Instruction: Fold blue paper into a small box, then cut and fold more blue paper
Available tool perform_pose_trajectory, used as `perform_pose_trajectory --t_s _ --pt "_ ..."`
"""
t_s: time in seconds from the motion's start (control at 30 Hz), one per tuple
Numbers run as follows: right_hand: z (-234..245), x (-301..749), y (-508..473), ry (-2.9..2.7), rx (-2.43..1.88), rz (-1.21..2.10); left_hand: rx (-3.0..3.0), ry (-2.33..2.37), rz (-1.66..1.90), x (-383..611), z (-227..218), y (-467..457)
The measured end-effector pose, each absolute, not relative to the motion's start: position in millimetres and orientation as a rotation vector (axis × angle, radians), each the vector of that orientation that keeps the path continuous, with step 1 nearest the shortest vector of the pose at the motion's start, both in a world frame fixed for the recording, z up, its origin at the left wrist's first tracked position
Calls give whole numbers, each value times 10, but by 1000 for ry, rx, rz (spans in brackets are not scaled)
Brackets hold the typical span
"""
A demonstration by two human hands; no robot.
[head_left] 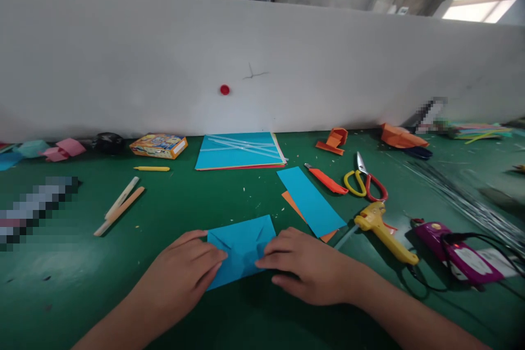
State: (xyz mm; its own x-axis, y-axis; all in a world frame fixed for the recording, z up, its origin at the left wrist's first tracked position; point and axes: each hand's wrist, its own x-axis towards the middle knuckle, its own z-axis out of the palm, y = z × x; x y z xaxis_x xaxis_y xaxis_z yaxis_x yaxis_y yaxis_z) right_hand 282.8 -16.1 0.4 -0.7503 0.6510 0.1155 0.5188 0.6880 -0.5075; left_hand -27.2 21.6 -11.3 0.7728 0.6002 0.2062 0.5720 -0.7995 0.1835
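A sheet of blue paper (pixel 244 243) with creased, folded-in corners lies on the green table before me. My left hand (pixel 192 260) grips its left side, thumb and fingers closed at the fold. On the right side, my right hand (pixel 297 262) pinches the other folded part, its fingertips pressed on the paper. The left and right edges of the sheet are partly hidden under my fingers. Just beyond my right hand lies a blue paper strip (pixel 311 202) on top of an orange piece of paper (pixel 292 205).
Right of my hands are a yellow glue gun (pixel 385 232), scissors (pixel 365 180), an orange utility knife (pixel 328 179) and a purple power unit (pixel 459 251) with cables. A paper stack (pixel 238 156), a yellow box (pixel 159 145) and flat sticks (pixel 122 208) lie beyond. A white partition (pixel 164 65) edges the table.
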Motion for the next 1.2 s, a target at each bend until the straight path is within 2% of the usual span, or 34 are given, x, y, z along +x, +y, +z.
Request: perform_pose_trajectory --t_s 0.23,0.4,0.6,0.87,0.97,1.2 --pt "-36 2715 -188 -2637 -1031 593 2770 1231 375 -285 -315 232" --pt "-34 2703 -129 -2640 -1046 502 2717 1244 360 -290 -343 291" --pt "14 2651 64 -2688 -1054 247 2456 1247 331 -267 -213 460" --pt "154 2367 547 -2803 -1118 329 2160 1150 106 -116 63 667" --pt "187 2320 704 -2874 -1142 346 2150 1216 27 -68 138 712" --pt "259 2392 758 -2845 -1189 134 2350 1299 -1 -29 141 701"
